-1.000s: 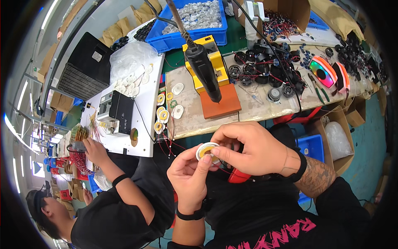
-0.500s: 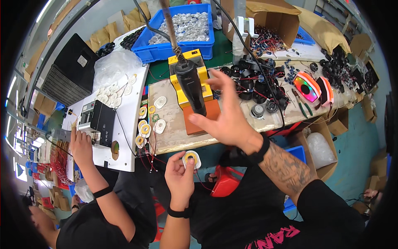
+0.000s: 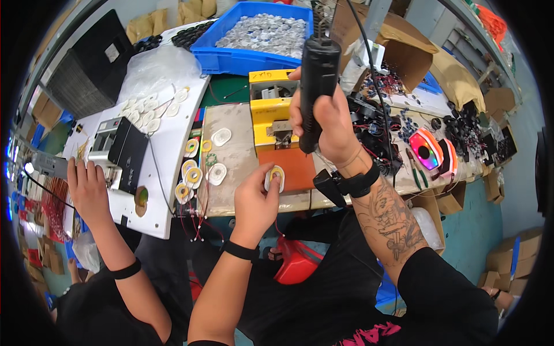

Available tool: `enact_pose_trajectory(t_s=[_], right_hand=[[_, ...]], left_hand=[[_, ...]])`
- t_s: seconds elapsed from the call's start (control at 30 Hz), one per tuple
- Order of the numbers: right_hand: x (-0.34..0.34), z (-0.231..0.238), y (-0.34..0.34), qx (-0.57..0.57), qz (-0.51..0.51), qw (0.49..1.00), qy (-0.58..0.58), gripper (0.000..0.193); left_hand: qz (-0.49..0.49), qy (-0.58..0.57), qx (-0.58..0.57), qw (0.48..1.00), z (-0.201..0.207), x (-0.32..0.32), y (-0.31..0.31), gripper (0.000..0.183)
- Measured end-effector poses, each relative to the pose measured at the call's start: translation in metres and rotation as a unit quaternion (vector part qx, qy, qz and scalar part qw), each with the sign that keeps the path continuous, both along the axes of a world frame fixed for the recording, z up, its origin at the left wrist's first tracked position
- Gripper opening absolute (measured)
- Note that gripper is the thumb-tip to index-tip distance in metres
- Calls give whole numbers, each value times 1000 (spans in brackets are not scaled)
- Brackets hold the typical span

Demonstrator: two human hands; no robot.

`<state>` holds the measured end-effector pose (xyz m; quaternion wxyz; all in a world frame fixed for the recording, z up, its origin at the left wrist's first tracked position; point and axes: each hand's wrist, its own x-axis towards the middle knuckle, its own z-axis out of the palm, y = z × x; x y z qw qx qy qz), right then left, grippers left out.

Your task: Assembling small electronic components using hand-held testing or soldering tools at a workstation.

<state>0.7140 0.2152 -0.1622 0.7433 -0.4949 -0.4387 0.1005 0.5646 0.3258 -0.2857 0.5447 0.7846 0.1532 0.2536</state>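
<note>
My right hand (image 3: 334, 130) is wrapped round a black electric screwdriver (image 3: 319, 69), which hangs bit-down from a coiled spring above the bench. In my left hand (image 3: 257, 199), thumb and fingers pinch a small white disc-shaped part (image 3: 279, 177) with a yellow ring and a thin red wire trailing below. That part is over the front edge of an orange-brown pad (image 3: 295, 164). Behind the pad stands a yellow box-like fixture (image 3: 262, 118) with a metal clamp at its front. The screwdriver's lower end is just right of the fixture, apart from the disc.
Left on the board lie white discs (image 3: 217, 174) and yellow-ringed parts (image 3: 183, 191). A blue bin (image 3: 216, 60) stands behind. Black speaker-like parts (image 3: 375, 135), pliers (image 3: 416, 170) and a lit-up device (image 3: 426, 148) are at right. A co-worker's hand (image 3: 88, 187) is beside a black machine (image 3: 124, 158).
My right hand has closed on the screwdriver and moved it up and right, away from the fixture. My left hand has raised the disc part toward the pad.
</note>
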Motion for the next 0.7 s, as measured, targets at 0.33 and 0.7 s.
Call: enact_pose_trajectory(t_s=[0.33, 0.7], right_hand=[[21, -42, 46, 55, -100, 993, 34, 94], [29, -72, 47, 46, -54, 997, -18, 93]], left_hand=[[38, -80, 239, 967, -33, 20, 17, 26], [35, -60, 210, 975, -38, 19, 13, 27]])
